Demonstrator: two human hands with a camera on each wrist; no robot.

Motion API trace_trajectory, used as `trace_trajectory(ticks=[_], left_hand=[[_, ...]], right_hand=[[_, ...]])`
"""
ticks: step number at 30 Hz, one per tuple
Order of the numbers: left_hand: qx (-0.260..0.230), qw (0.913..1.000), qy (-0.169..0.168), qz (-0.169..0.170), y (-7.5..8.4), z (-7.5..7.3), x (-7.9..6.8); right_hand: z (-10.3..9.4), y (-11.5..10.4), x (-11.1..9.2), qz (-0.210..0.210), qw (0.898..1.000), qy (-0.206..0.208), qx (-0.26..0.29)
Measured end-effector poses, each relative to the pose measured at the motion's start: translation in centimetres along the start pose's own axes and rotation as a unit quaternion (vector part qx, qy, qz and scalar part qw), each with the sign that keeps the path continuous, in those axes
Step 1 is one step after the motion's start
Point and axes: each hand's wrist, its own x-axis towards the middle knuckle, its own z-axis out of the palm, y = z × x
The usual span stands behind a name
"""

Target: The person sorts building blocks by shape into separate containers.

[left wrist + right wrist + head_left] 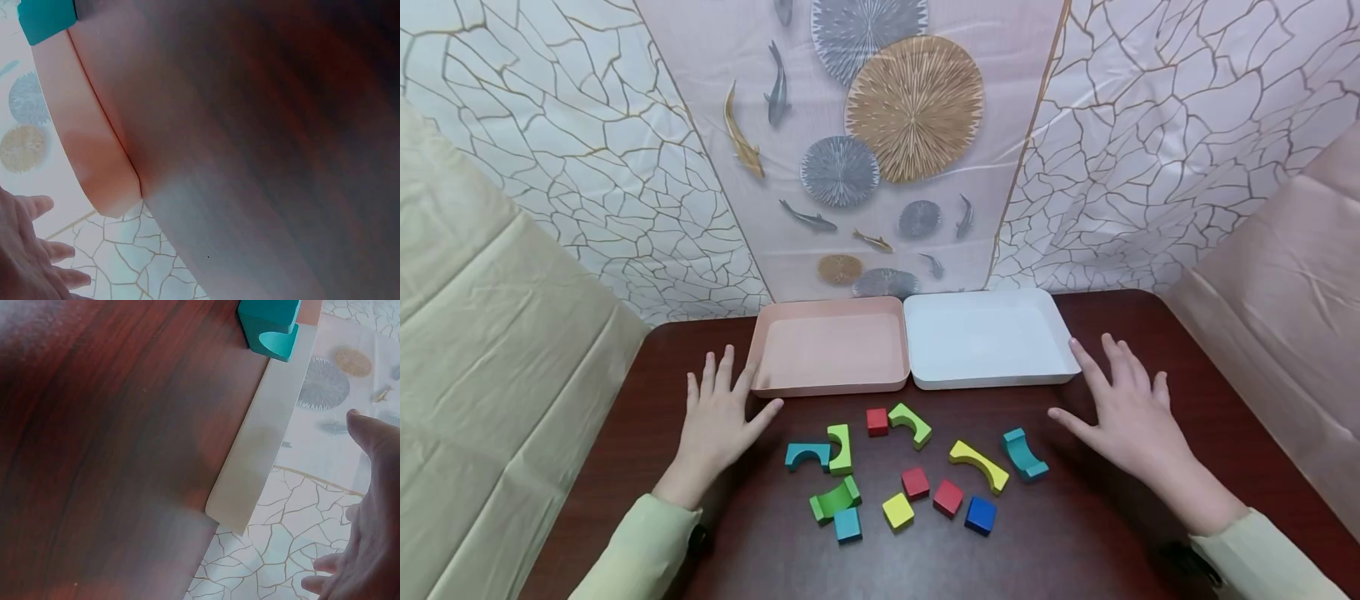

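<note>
My left hand (718,425) is spread with straight fingers left of the blocks, its fingertips near the pink tray (831,387). On the other side my right hand (1131,417) is spread too, a fingertip overlapping the corner of the white tray (992,382) in the head view. Neither hand holds anything. Nearest the left hand lie a teal arch block (805,452) and a lime arch block (844,450). Another teal arch block (1021,454) lies nearest the right hand; the right wrist view shows this teal block (269,322) before the white tray's side.
Between the hands lie a yellow arch (979,465), a second lime arch (913,423), a green arch (833,500), several red cubes (877,422), a yellow cube (898,511), a blue cube (981,515) and a teal cube (847,525). Patterned cloth (700,192) hangs behind the dark table (760,558).
</note>
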Motion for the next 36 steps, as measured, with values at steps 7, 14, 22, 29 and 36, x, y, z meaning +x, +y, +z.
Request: trace_trajectory(ticks=[7, 14, 22, 29, 36], left_hand=[[-0.006, 0.9999, -0.004, -0.008, -0.7, 0.1, 0.9], [-0.025, 0.9996, -0.006, -0.015, -1.3, -0.1, 1.7], [-0.052, 0.9985, 0.016, -0.007, -2.0, 0.0, 2.9], [-0.112, 0.9933, 0.003, -0.026, -2.4, 0.1, 3.9], [-0.162, 0.9851, -0.031, -0.049, -2.9, 0.4, 4.8]], right_hand=[[0.2, 0.5, -0.8, 0.0, 1.0, 0.018, 0.021], [0.4, 0.7, -1.8, 0.008, 0.999, 0.03, 0.041], [0.5, 0.9, -2.9, 0.014, 0.997, 0.028, 0.07], [0.8, 0.8, -3.7, 0.02, 0.993, 0.02, 0.112], [1.2, 0.6, -4.2, 0.027, 0.985, 0.004, 0.171]])
